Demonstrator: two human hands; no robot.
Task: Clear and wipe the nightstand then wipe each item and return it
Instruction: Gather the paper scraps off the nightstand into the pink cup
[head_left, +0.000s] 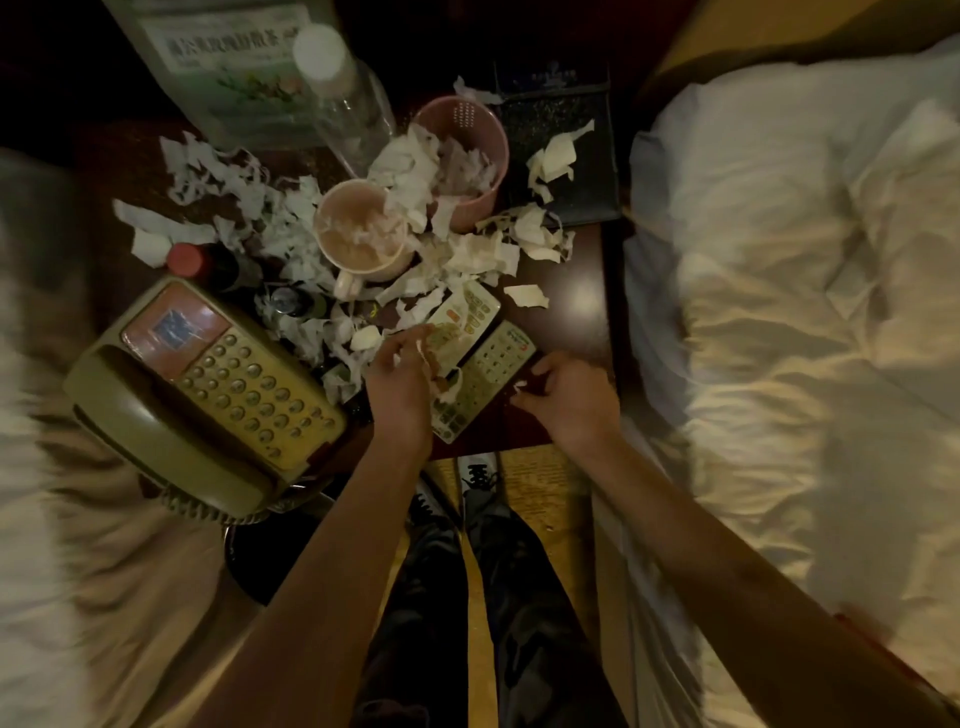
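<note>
The dark nightstand (566, 306) lies littered with torn tissue scraps (291, 228). At its near edge the left hand (402, 371) curls round a clump of scraps above two remote controls (475, 358) lying side by side. The right hand (566, 397), just right of the remotes, pinches a small white scrap in its fingertips. Behind them stand a mug (361, 236) and a pink basket (465, 156), both stuffed with tissue, then a clear water bottle (343, 98) and a printed packet (223, 67). A beige telephone (208, 395) crowds the left side, small dark bottles (218, 267) beside it; a dark tray (561, 156) sits at back right. White bedding (805, 312) flanks the nightstand
</note>
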